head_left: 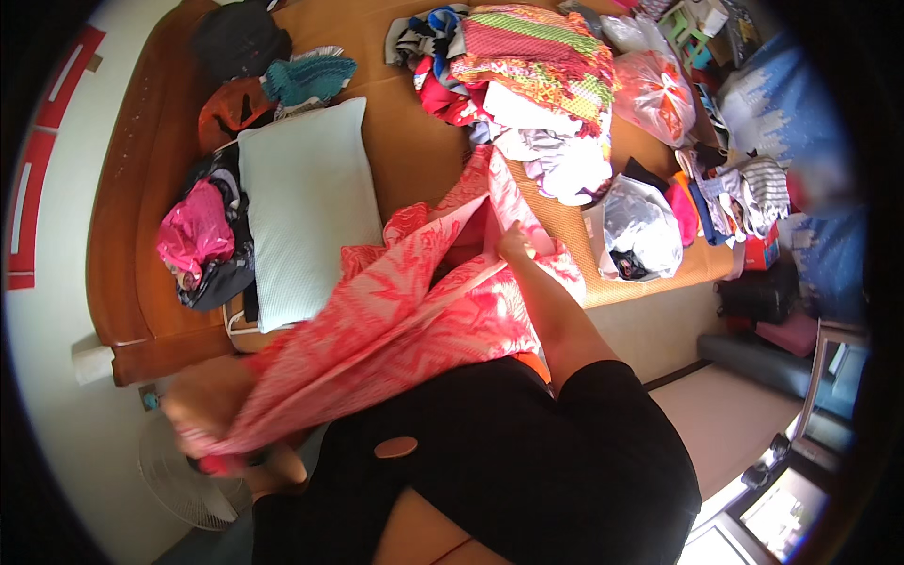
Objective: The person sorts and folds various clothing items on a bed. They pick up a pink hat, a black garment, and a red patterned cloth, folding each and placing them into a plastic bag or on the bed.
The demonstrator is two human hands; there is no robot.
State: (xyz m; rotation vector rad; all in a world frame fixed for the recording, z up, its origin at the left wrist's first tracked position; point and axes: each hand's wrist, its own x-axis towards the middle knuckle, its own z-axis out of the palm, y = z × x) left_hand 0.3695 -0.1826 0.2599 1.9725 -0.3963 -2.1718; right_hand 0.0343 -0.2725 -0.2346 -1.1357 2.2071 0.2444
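A large pink-and-red patterned cloth is stretched out in front of my body, its far part lying in folds on the bed. My right hand is closed round a gathered edge of it, over the middle of the bed. Low on the left, my left hand grips the cloth's other end; motion blurs it and its fingers show only in part. Between the two hands the fabric hangs in long slanting folds. Beyond it lies a pale green pillow, partly covered by the cloth's near edge.
The wooden headboard runs along the left. A pink bag lies beside the pillow. Folded clothes and a colourful knitted blanket are piled at the back. Plastic bags and more clothes line the right. A fan stands near my left hand.
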